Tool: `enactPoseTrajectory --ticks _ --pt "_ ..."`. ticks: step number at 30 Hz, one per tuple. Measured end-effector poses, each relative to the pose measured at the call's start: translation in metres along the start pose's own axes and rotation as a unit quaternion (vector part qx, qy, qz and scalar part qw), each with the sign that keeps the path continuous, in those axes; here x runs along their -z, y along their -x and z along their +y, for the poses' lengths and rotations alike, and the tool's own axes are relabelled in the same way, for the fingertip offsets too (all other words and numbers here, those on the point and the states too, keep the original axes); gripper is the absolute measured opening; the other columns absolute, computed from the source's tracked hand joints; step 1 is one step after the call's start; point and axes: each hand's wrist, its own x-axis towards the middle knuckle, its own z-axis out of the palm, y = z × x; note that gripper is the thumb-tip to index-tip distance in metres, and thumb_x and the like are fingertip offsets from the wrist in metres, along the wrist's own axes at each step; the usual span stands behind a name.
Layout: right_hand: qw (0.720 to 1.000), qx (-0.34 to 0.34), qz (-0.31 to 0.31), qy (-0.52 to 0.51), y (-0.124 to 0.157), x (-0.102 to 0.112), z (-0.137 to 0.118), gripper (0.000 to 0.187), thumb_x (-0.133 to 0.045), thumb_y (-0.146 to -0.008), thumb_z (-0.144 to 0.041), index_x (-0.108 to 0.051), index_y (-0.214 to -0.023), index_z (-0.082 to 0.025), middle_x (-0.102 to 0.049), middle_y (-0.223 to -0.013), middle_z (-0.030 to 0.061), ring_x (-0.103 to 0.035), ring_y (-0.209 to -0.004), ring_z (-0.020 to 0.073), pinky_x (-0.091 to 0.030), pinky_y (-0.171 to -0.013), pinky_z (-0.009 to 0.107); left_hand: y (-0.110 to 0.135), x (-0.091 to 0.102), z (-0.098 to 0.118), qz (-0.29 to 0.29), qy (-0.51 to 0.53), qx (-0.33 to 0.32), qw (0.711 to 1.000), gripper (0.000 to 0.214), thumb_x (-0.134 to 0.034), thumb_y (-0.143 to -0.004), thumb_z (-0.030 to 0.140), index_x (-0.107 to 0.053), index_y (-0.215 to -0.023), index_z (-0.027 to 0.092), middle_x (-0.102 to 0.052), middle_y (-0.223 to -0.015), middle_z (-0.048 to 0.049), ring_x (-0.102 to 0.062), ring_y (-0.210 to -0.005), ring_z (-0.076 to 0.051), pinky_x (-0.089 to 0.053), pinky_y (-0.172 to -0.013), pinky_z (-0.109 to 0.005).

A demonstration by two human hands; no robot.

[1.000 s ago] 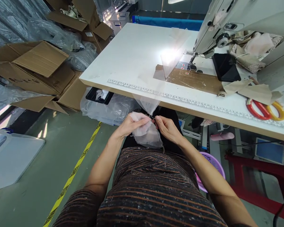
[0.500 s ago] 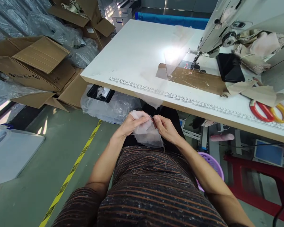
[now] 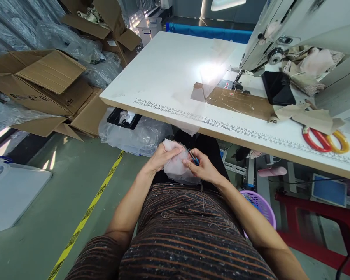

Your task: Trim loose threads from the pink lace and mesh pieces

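Observation:
Over my lap, my left hand (image 3: 161,158) is closed on a bunched piece of sheer white fabric (image 3: 176,166), thumb pressed on top. Close beside it, my right hand (image 3: 203,166) grips small thread snips (image 3: 195,158) with blue handles and dark blades. The blades point up and left at the fabric's right edge. Part of the snips is hidden by the fingers. Another sheer white strip (image 3: 185,126) hangs over the table's front edge, just beyond my hands.
A white sewing table (image 3: 151,66) with a printed ruler stands ahead. On it are a sewing machine (image 3: 268,46), a black phone-like slab (image 3: 278,88) and red-and-yellow-handled scissors (image 3: 316,140). Cardboard boxes (image 3: 46,85) stand left; a purple basket (image 3: 268,208) and red stool (image 3: 294,217) sit right.
The blue-handled snips now show in my right hand, which has turned and opened out slightly around them. My left hand still holds the fabric. The view has shifted slightly.

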Motion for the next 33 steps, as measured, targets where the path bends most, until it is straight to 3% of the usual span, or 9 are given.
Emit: enactPoseTrajectory --ticks 3,5,7,9,14,18,25,29,33 --pt "0.998 -0.040 -0.012 0.053 0.008 0.009 0.017 0.038 -0.067 -0.085 -0.056 -0.053 -0.083 -0.021 -0.054 -0.066 -0.0057 -0.042 -0.051 0.0091 -0.037 -0.051 0.023 -0.006 0.003 -0.022 0.030 -0.127 -0.018 0.991 0.030 -0.073 -0.078 0.046 -0.071 -0.081 0.016 -0.065 -0.072 -0.0034 -0.060 -0.066 -0.018 -0.048 -0.061 -0.028" --pt "0.987 -0.058 0.018 0.147 0.012 0.017 0.027 0.032 -0.068 -0.085 -0.050 -0.058 -0.092 -0.020 -0.061 -0.068 -0.0038 -0.048 -0.053 0.0112 -0.038 -0.053 0.024 -0.010 0.005 -0.038 0.081 -0.241 -0.066 0.965 0.033 -0.080 -0.071 0.040 -0.072 -0.095 0.018 -0.070 -0.093 -0.0074 -0.065 -0.091 -0.027 -0.053 -0.083 -0.038" --pt "0.967 -0.057 0.079 0.235 0.012 0.025 0.032 0.031 -0.068 -0.084 -0.046 -0.062 -0.100 -0.020 -0.067 -0.073 -0.0006 -0.054 -0.055 0.0136 -0.039 -0.056 0.026 -0.015 0.007 -0.048 0.134 -0.323 -0.106 0.931 0.052 -0.086 -0.063 0.033 -0.070 -0.110 0.019 -0.066 -0.120 -0.0129 -0.058 -0.118 -0.035 -0.045 -0.105 -0.050" --pt "0.958 -0.037 0.133 0.252 0.009 0.030 0.030 0.032 -0.064 -0.087 -0.047 -0.064 -0.104 -0.019 -0.071 -0.076 0.0024 -0.056 -0.056 0.0151 -0.041 -0.058 0.028 -0.021 0.008 -0.050 0.157 -0.328 -0.128 0.923 0.062 -0.087 -0.061 0.032 -0.067 -0.118 0.018 -0.059 -0.135 -0.0170 -0.050 -0.131 -0.038 -0.035 -0.114 -0.056" --pt "0.975 0.041 0.192 0.104 -0.012 0.031 0.004 0.050 -0.060 -0.090 -0.056 -0.065 -0.114 -0.013 -0.071 -0.071 0.0052 -0.063 -0.064 0.0175 -0.049 -0.065 0.030 -0.042 -0.005 -0.019 0.116 -0.026 -0.109 0.987 0.053 -0.082 -0.072 0.053 -0.068 -0.108 0.017 -0.070 -0.116 -0.0134 -0.066 -0.110 -0.026 -0.050 -0.099 -0.040" --pt "0.981 0.047 0.187 0.005 -0.027 0.023 -0.011 0.063 -0.066 -0.080 -0.067 -0.067 -0.113 -0.014 -0.067 -0.066 0.0012 -0.055 -0.058 0.0139 -0.046 -0.058 0.028 -0.050 -0.023 0.005 0.086 0.136 -0.051 0.986 0.052 -0.089 -0.062 0.053 -0.071 -0.093 0.016 -0.074 -0.089 -0.0074 -0.068 -0.083 -0.018 -0.054 -0.081 -0.031" --pt "0.972 0.010 0.202 -0.120 -0.030 0.013 -0.022 0.058 -0.082 -0.059 -0.067 -0.072 -0.085 -0.017 -0.057 -0.061 -0.0031 -0.042 -0.053 0.0085 -0.036 -0.051 0.025 -0.016 -0.030 0.007 0.081 0.055 -0.067 0.993 0.039 -0.086 -0.067 0.051 -0.069 -0.068 0.016 -0.065 -0.065 0.0008 -0.058 -0.064 -0.012 -0.049 -0.070 -0.025" --pt "0.973 -0.020 0.187 -0.134 -0.022 0.010 -0.023 0.052 -0.084 -0.058 -0.064 -0.073 -0.075 -0.016 -0.048 -0.051 -0.0054 -0.036 -0.048 0.0073 -0.029 -0.045 0.024 0.000 -0.031 0.006 0.116 -0.004 -0.094 0.989 0.034 -0.083 -0.073 0.049 -0.071 -0.071 0.017 -0.068 -0.070 -0.0001 -0.059 -0.067 -0.013 -0.049 -0.068 -0.026" --pt "0.963 -0.030 0.211 -0.165 -0.012 0.011 -0.017 0.048 -0.081 -0.065 -0.062 -0.073 -0.080 -0.017 -0.048 -0.051 -0.0056 -0.034 -0.044 0.0071 -0.024 -0.042 0.024 0.003 -0.033 0.000 0.171 -0.006 -0.110 0.979 0.032 -0.082 -0.074 0.048 -0.070 -0.074 0.019 -0.070 -0.073 -0.0005 -0.063 -0.072 -0.015 -0.051 -0.073 -0.027"
